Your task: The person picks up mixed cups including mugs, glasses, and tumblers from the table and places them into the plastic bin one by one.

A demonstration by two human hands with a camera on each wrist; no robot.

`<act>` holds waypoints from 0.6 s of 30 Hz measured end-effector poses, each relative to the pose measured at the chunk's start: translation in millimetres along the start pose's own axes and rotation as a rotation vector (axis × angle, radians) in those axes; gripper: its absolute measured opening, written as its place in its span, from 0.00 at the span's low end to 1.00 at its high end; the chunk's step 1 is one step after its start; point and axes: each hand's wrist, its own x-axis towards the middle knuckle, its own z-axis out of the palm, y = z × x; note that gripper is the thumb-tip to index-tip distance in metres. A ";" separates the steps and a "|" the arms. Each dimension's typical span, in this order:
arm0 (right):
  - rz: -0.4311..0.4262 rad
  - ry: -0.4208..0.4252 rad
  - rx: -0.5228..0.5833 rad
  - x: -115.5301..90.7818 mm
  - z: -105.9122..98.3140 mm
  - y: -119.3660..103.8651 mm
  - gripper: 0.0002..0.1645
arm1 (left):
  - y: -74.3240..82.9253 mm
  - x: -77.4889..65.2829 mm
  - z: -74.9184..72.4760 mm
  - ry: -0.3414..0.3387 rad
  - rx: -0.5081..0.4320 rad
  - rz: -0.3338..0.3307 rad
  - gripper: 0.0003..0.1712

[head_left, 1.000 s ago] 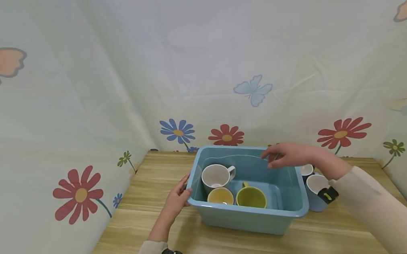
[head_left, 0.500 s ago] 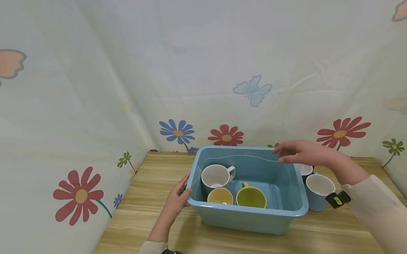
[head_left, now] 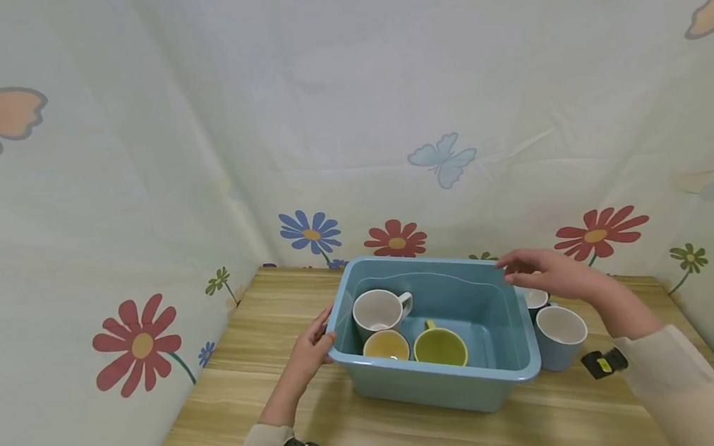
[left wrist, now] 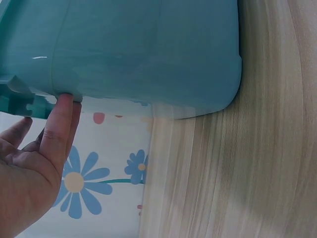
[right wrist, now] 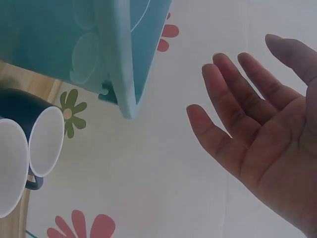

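Observation:
A blue plastic bin (head_left: 436, 400) stands on the table. My left hand (head_left: 307, 351) is at its left side; in the left wrist view straight fingers touch the outer wall below the rim. Inside the bin sit a white-lined mug (head_left: 379, 311), a yellow-lined cup (head_left: 385, 345) and a lime-green mug (head_left: 441, 348), all upright. Over the back right corner hovers my right hand (head_left: 546, 274), holding nothing, with fingers loosely bent. Below it, just outside the bin, are a blue-grey mug (head_left: 560, 340) and a dark mug (right wrist: 37, 119), partly hidden in the head view.
The wood-grain table (head_left: 274, 301) extends around the bin. Directly behind it hangs a pale curtain (head_left: 334, 111) printed with flowers and butterflies, which also runs along the left and right sides.
My right hand has moved to the right, from over the bin's inside to its back right corner, uncovering more of the blue-grey mug. The left hand and the bin have stayed put.

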 end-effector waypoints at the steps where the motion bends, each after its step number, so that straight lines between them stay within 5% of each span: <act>1: 0.009 0.008 0.009 -1.4 0.4 0.9 0.29 | -0.1 -0.2 0.1 0.000 -0.001 -0.001 0.35; 18: 0.043 0.107 0.042 -20.6 1.2 20.1 0.25 | 0.1 -0.3 0.0 -0.004 -0.015 0.000 0.34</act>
